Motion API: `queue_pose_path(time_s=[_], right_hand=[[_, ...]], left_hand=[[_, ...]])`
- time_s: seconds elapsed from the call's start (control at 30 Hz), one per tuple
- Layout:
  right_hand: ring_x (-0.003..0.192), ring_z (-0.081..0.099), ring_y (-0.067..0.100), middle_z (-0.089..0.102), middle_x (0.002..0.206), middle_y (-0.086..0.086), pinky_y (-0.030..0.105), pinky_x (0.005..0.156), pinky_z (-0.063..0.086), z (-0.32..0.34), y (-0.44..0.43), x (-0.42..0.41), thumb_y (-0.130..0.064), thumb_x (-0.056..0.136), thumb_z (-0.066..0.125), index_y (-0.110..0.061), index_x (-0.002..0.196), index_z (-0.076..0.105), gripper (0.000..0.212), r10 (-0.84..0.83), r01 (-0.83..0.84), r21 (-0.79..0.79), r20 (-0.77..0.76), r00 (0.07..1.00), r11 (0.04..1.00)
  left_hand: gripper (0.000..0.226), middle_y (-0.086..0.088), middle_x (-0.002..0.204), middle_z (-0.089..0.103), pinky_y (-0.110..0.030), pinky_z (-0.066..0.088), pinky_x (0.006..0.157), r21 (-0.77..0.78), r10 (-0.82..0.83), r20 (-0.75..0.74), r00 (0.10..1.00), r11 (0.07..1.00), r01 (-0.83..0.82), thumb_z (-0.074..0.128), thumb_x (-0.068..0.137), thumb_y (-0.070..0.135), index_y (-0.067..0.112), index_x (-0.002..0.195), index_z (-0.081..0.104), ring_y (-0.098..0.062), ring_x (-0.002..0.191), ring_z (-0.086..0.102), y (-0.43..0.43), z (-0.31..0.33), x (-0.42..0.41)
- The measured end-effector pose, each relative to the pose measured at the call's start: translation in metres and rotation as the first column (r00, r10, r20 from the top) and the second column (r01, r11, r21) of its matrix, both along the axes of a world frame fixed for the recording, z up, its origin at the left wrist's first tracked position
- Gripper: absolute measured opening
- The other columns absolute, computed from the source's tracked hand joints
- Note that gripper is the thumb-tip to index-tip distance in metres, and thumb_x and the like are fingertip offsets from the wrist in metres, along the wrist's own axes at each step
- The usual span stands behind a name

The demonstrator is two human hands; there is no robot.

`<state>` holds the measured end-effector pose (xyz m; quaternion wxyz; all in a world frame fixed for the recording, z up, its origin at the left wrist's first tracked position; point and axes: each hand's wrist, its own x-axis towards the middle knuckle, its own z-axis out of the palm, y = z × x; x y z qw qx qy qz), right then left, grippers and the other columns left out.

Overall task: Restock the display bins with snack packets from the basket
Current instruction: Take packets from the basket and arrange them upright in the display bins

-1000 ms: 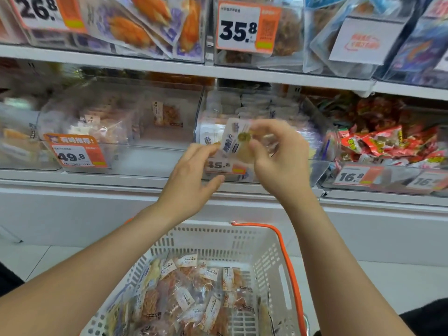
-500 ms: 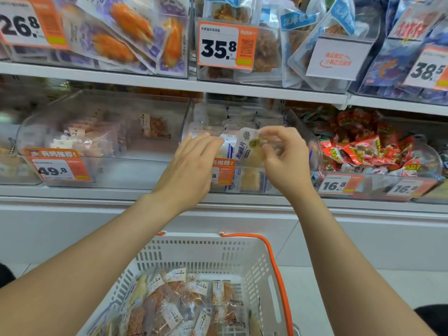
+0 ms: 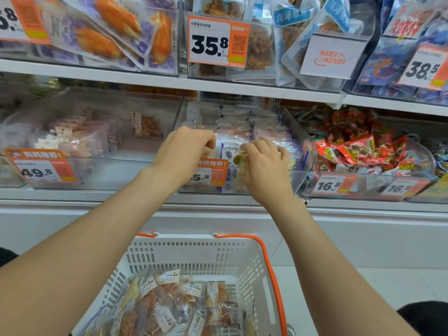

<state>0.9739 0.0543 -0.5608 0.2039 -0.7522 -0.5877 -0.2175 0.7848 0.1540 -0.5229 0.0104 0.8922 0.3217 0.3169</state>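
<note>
- The middle bin (image 3: 298, 181) is a clear display bin on the lower shelf. It carries an orange price tag (image 3: 211, 174) on its front wall, partly hidden by the left wrist.
- The left hand (image 3: 186, 151) reaches over the front edge of the middle bin at its left side. Its fingers are curled downward among the packets, but I cannot tell whether they grip anything.
- The right hand (image 3: 265, 168) is at the same front edge, just right of the left hand and apart from it. Thumb and fingers pinch a white packet (image 3: 229, 154) with blue print and a round yellow mark.
- The white packet stands upright between the two hands, at the front of the middle bin, just above the price tag.
- Rows of pale stacked packets (image 3: 242, 117) fill the middle bin behind the hands.
- The white basket (image 3: 184, 240) with an orange handle (image 3: 269, 263) sits below the middle bin, between the forearms.
- It holds clear snack packets (image 3: 169, 309) of orange-brown pieces.
- Left of the middle bin, a clear bin (image 3: 116, 170) is tagged 49.8.
- To the right of the middle bin lie red packets (image 3: 358, 149).
</note>
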Motion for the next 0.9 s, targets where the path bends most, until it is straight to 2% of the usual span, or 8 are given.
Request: queue_pose_path(time_s=[0.1, 0.2, 0.3, 0.43, 0.57, 0.63, 0.77, 0.9], right_hand=[[0.145, 0.035, 0.034, 0.051, 0.144, 0.009, 0.055, 0.113, 0.028, -0.002, -0.003, -0.011, -0.009, 0.087, 0.060, -0.022, 0.146, 0.050, 0.062, -0.051, 0.051, 0.017, 0.001, 0.999, 0.999], [0.126, 0.043, 0.037, 0.048, 0.134, 0.014, 0.048, 0.101, 0.037, -0.008, -0.014, -0.034, -0.007, 0.082, 0.058, -0.019, 0.134, 0.056, 0.054, -0.053, 0.057, 0.170, -0.029, 0.998, 0.984], [0.089, 0.044, 0.029, 0.050, 0.102, 0.009, 0.042, 0.074, 0.038, -0.023, -0.022, -0.054, -0.004, 0.078, 0.056, -0.013, 0.099, 0.060, 0.023, 0.112, -0.091, 0.319, -0.048, 0.993, 0.943], [0.075, 0.043, 0.029, 0.046, 0.086, 0.005, 0.041, 0.064, 0.034, -0.062, -0.018, -0.077, -0.008, 0.080, 0.050, -0.011, 0.084, 0.057, 0.009, 0.327, -0.292, 0.187, -0.191, 0.926, 0.938], [0.080, 0.051, 0.033, 0.049, 0.084, 0.003, 0.038, 0.067, 0.032, -0.105, -0.020, -0.104, -0.012, 0.085, 0.054, -0.015, 0.088, 0.063, 0.010, 0.334, -0.419, -0.201, -0.351, 0.875, 0.885], [0.095, 0.058, 0.033, 0.063, 0.099, 0.006, 0.042, 0.081, 0.041, -0.125, -0.027, -0.121, -0.015, 0.090, 0.052, -0.019, 0.102, 0.071, 0.023, 0.297, -0.439, -0.408, -0.367, 0.882, 0.800], [0.113, 0.058, 0.030, 0.065, 0.119, 0.005, 0.047, 0.104, 0.039, -0.158, -0.040, -0.153, -0.023, 0.097, 0.051, -0.025, 0.118, 0.071, 0.029, 0.266, -0.482, -0.651, -0.407, 0.874, 0.587], [0.115, 0.057, 0.030, 0.066, 0.122, 0.004, 0.048, 0.105, 0.038, -0.182, -0.041, -0.172, -0.020, 0.098, 0.048, -0.026, 0.118, 0.070, 0.030, 0.251, -0.509, -0.684, -0.447, 0.859, 0.523]], left_hand=[[0.011, 0.003, 0.087, 0.075, -0.037, 0.058, 0.076, -0.056, 0.004, -0.021, 1.000, 0.998, -0.005, 0.068, 0.101, 0.015, 0.023, 0.095, 0.072, -0.013, 0.081, 0.065, 0.001, 0.005, 0.003], [0.008, 0.001, 0.094, 0.074, -0.041, 0.057, 0.077, -0.067, -0.006, 0.003, 1.000, 0.998, 0.006, 0.064, 0.103, 0.020, 0.022, 0.103, 0.072, -0.021, 0.089, 0.068, 0.000, -0.001, -0.002], [0.020, -0.007, 0.112, 0.069, -0.043, 0.052, 0.087, 0.179, -0.069, 0.061, 0.996, 0.982, 0.057, 0.065, 0.099, 0.008, 0.014, 0.118, 0.068, -0.030, 0.104, 0.063, -0.010, -0.017, -0.016], [0.013, -0.007, 0.098, 0.064, -0.041, 0.043, 0.074, 0.447, -0.118, 0.031, 0.993, 0.890, 0.092, 0.061, 0.091, 0.005, 0.009, 0.101, 0.068, -0.030, 0.090, 0.055, -0.033, -0.034, -0.040], [0.010, -0.001, 0.087, 0.062, -0.036, 0.044, 0.058, 0.130, 0.014, -0.294, 0.956, 0.991, 0.025, 0.054, 0.087, 0.023, 0.018, 0.094, 0.060, -0.030, 0.079, 0.063, -0.054, -0.071, -0.062], [0.007, -0.003, 0.095, 0.065, -0.035, 0.042, 0.063, -0.106, 0.057, -0.600, 0.798, 0.983, -0.150, 0.052, 0.095, 0.027, 0.021, 0.095, 0.055, -0.030, 0.081, 0.061, -0.056, -0.092, -0.077], [0.018, -0.017, 0.125, 0.064, -0.043, 0.062, 0.066, -0.392, -0.142, -0.817, 0.559, 0.847, -0.358, 0.048, 0.096, 0.011, 0.010, 0.090, 0.064, -0.030, 0.074, 0.070, -0.047, -0.136, -0.114], [0.038, -0.029, 0.128, 0.052, -0.035, 0.057, 0.045, -0.511, -0.268, -0.849, 0.455, 0.634, -0.581, 0.040, 0.098, -0.004, -0.009, 0.134, 0.052, -0.035, 0.066, 0.076, -0.044, -0.169, -0.146]])
